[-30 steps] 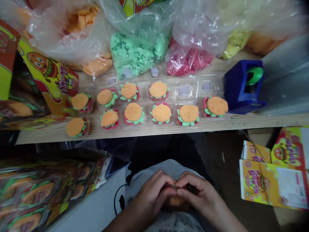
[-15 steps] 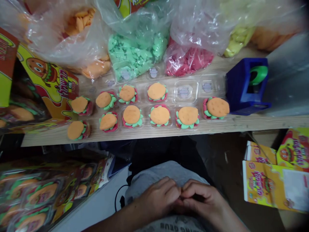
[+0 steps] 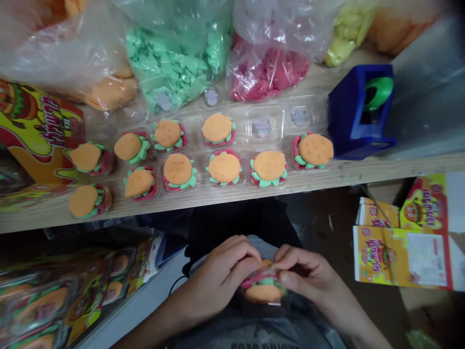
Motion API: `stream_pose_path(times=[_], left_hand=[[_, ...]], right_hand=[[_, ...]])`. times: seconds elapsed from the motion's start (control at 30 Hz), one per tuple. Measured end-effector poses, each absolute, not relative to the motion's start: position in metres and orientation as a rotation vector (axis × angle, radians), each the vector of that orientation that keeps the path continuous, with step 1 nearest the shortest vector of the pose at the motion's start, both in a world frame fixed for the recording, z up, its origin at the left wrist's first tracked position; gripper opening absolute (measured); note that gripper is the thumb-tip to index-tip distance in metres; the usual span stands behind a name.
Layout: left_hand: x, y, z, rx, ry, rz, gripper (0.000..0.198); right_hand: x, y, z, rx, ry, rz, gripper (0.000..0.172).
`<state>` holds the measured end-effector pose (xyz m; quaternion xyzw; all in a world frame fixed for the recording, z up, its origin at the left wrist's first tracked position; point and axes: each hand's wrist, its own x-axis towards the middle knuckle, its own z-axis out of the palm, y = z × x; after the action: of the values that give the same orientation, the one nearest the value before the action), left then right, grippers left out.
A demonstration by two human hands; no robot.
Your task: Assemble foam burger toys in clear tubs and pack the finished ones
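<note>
Close to my body, both hands grip a boxed candy burger (image 3: 264,292), an orange bun with green and pink layers in a clear plastic box. My left hand (image 3: 232,264) is closed round its left side, fingers bent over the upper edge. Thumb and fingers of my right hand (image 3: 308,274) pinch its right upper edge. The burger's far side is partly hidden by the fingers. On the bench (image 3: 174,208) beyond stand two rows of candy burgers, among them one candy burger (image 3: 268,166) at the front, in clear trays.
A blue tape dispenser (image 3: 348,121) stands at the bench's right. Behind the rows lie bags of green pieces (image 3: 167,68), pink pieces (image 3: 269,72) and orange pieces (image 3: 112,92). Printed cartons (image 3: 395,254) sit low at right; packed burgers (image 3: 39,310) fill a display at lower left.
My hands have risen slightly and opened apart, and the boxed candy burger now shows between them, where before it was hidden. The camera view has shifted, moving the bench contents left.
</note>
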<state>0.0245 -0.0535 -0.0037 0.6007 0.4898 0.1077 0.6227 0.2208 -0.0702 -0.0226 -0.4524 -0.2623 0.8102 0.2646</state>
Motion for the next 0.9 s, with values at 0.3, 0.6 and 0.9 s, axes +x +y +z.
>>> stream_pose_path(times=[0.3, 0.6, 0.9], left_hand=[[0.018, -0.055, 0.014, 1.422, 1.114, 0.181, 0.013], [0.007, -0.07, -0.002, 1.025, 1.158, 0.37, 0.041], [0.005, -0.072, 0.019, 1.011, 1.19, 0.527, 0.07]], right_hand=[[0.216, -0.067, -0.012, -1.323, -1.059, 2.035, 0.012], [0.216, -0.071, -0.021, -1.433, -0.495, 1.945, 0.008], [0.212, -0.051, -0.003, -1.262, -0.575, 1.927, 0.008]])
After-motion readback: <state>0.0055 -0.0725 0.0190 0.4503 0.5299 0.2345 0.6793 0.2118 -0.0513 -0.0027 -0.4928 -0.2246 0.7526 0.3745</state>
